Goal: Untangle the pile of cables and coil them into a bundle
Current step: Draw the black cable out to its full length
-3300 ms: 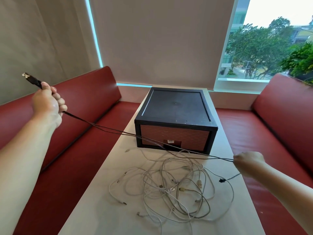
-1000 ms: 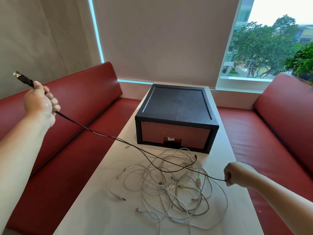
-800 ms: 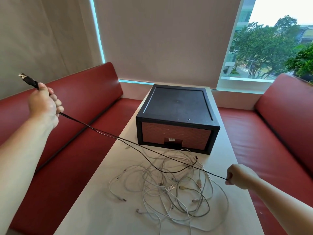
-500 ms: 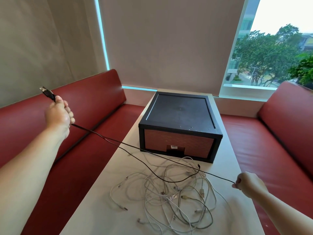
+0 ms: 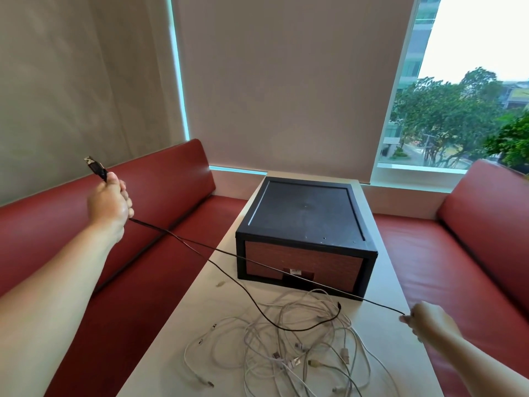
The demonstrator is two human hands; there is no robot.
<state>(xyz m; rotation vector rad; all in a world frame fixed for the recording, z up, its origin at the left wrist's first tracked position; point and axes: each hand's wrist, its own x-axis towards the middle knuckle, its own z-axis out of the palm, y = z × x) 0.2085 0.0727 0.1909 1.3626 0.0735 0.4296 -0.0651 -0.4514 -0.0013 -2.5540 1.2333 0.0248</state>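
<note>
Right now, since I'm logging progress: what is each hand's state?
Left hand: closed round the black cable, just below its plug.
Right hand: pinching the same black cable.

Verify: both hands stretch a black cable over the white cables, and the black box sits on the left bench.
The black box sits on the table, not the left bench, per the head view. The left hand and right hand do stretch the black cable over the white cables.

I have one head-worn wide-angle view, looking forward and down from behind the left hand (image 5: pixel 110 202) and right hand (image 5: pixel 426 322); the table (image 5: pixel 200 310) lies between them, the window (image 5: pixel 446 110) beyond them.
</note>
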